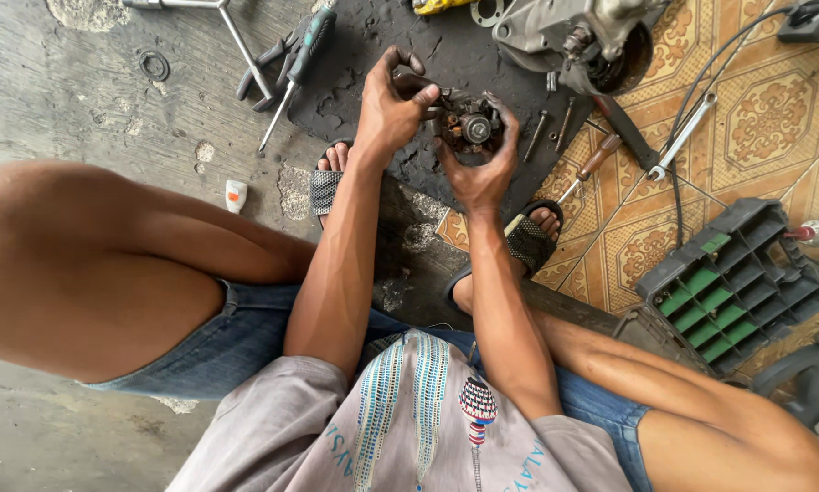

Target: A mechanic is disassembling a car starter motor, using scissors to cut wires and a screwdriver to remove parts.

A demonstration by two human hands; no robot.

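Fingers of my left hand (pixel 393 107) curl in around the near edge of a small, greasy round engine part (pixel 469 128), thumb and forefinger pinched close at its rim. Those of my right hand (pixel 482 164) are spread and cupped under and around the same part, clamped on it from the other side, so it sits held between both palms just above a dark, oily mat (pixel 373 55). I am squatting, my sandalled feet planted at the mat's near edge.

On the mat beside the part lie a few loose bolts (pixel 539 132). Farther up, a grey engine casing (pixel 573 36) rests half on the mat, half on the patterned tile floor (pixel 774 118). A spanner (pixel 685 135) and a wooden-handled screwdriver (pixel 592 166) lie on the tiles to my right, near a black and green plastic crate (pixel 733 278). To the left, a green-handled screwdriver (pixel 298 68) and pliers (pixel 265 68) lie at the mat's edge.
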